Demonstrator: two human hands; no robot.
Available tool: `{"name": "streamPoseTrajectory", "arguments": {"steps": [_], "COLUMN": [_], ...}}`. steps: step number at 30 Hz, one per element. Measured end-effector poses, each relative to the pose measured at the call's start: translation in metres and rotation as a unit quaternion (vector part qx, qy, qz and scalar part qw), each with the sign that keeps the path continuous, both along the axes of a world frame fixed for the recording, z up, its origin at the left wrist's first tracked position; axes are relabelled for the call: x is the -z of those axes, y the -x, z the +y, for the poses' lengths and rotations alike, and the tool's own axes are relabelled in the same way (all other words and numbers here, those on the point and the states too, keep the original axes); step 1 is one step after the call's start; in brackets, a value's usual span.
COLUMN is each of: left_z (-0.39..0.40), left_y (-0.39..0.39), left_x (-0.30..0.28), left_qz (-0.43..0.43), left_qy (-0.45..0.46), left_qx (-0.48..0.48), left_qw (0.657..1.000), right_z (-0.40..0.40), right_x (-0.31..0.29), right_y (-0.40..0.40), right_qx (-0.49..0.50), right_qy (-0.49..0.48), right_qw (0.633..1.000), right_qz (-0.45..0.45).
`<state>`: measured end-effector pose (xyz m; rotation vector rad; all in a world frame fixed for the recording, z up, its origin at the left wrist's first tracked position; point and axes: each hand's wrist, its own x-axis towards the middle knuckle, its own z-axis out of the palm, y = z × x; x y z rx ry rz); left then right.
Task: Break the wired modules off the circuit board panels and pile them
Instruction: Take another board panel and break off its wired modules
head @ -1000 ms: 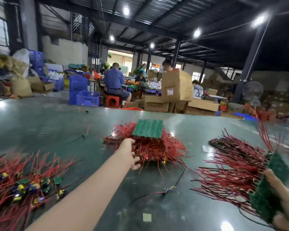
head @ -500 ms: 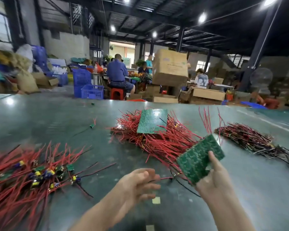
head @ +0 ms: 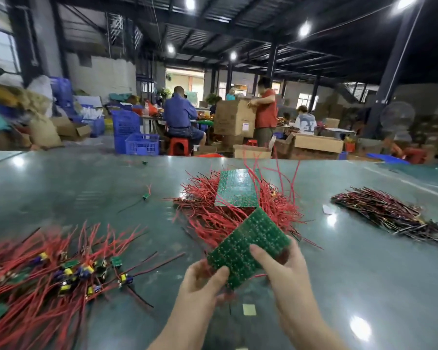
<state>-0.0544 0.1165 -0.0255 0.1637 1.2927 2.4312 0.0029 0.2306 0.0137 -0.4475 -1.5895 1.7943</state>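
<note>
The desk [head: 61,198] is a glossy dark grey-green, with white glints of lamplight. The held panel [head: 248,245] is deep green, dotted with rows of pale solder points. A second green panel [head: 237,189] lies on a tangle of bright red wires [head: 208,213] near the desk's far edge. Toward the left edge, the pile of modules [head: 49,279] shows red leads, small green boards, and yellow and blue parts. By the right edge, a bundle [head: 389,215] is dark red and black. A small pale yellow square [head: 249,310] lies near the front edge.
</note>
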Motion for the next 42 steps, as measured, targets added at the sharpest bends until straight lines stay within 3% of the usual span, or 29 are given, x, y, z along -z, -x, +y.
{"name": "streamPoseTrajectory", "arguments": {"steps": [2, 10, 18, 30, 38, 42], "left_z": [0.0, -0.025, -0.026, -0.025, -0.019, -0.02], "left_y": [0.004, 0.023, 0.027, 0.027, 0.02, 0.026], "left_x": [0.001, 0.002, 0.008, 0.018, 0.022, 0.023], "left_qz": [0.006, 0.075, 0.176, 0.245, 0.279, 0.25], "left_qy": [-0.007, -0.004, 0.082, 0.129, 0.175, 0.131], "left_qx": [-0.03, 0.031, -0.016, -0.137, -0.231, -0.213], "left_qw": [1.0, 0.997, 0.981, 0.951, 0.916, 0.935], "right_z": [0.001, 0.014, -0.003, -0.015, -0.031, -0.024], "right_x": [0.001, -0.007, 0.0, 0.006, 0.021, 0.019], "right_y": [0.001, 0.0, 0.01, 0.016, 0.021, 0.027], "right_qx": [0.016, -0.139, -0.149, -0.103, 0.01, -0.011], "right_qy": [-0.074, -0.086, -0.05, -0.175, -0.267, -0.219], "right_qw": [0.997, 0.977, 0.982, 0.977, 0.962, 0.974], "right_qz": [-0.021, -0.137, -0.101, -0.058, -0.053, -0.056]}}
